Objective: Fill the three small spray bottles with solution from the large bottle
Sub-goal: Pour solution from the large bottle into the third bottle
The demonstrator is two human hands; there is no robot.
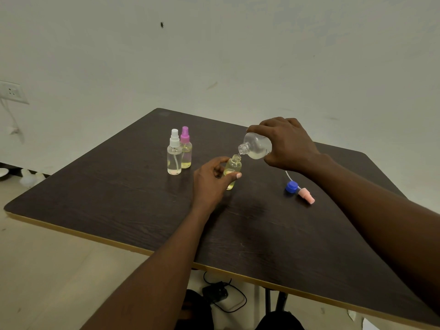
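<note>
We record one uncapped small bottle (232, 169), clear and part-filled with pale yellow liquid, upright mid-table with our left hand (212, 184) curled round it. Our right hand (288, 144) grips the tilted large bottle (257, 146), its neck just above the small bottle's mouth. Also on the dark wood table (119, 198): white-capped spray bottle (174, 156), pink-capped spray bottle (186, 151), blue cap (292, 186), pink spray head (307, 196); behind it is a pale wall with a socket (12, 91).
</note>
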